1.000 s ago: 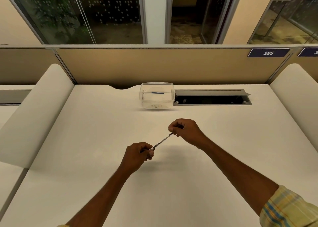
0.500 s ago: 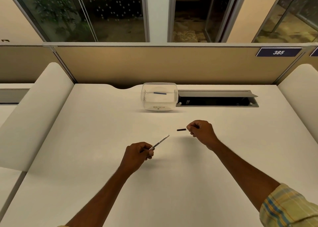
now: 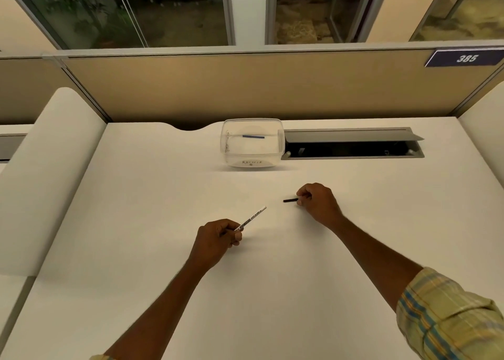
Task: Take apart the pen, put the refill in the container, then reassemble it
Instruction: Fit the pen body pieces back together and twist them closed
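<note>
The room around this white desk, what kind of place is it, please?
Most likely an open-plan office or a study area. The white desk has a tan divider panel behind it, a numbered plate reading 385, and a cable hatch set into its surface.

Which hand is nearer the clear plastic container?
Right. Right hand sits just below and right of the clear plastic container; left hand is farther toward the person, below it.

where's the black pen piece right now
In the head view, the black pen piece is pinched in the right hand, right of centre, below the clear container.
</note>
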The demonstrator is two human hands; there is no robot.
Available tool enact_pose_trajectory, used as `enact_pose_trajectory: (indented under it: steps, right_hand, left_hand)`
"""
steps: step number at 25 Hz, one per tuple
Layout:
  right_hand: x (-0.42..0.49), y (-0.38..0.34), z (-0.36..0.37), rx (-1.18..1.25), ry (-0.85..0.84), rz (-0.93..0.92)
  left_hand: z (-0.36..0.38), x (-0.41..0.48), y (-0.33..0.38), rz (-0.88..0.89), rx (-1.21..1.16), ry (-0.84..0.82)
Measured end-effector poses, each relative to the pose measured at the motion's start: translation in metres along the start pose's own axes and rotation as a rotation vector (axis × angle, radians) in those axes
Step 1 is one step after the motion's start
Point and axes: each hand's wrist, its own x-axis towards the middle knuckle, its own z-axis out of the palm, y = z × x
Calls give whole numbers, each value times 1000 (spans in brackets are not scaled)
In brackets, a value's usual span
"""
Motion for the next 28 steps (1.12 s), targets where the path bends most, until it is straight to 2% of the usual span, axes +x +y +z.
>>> enact_pose_trajectory:
  steps: [13,24,28]
  right_hand:
    - [8,-4,2,-153,-30,-61]
    - [-25,-32,-14,380,-243,-138]
    - [-38,-43,-21,471,-262,-192]
  left_hand:
    - [-1,4,-2,3,13,5]
    - [-9,-17,6,37,-14,44]
    - [-10,-28,9,55,-25,57]
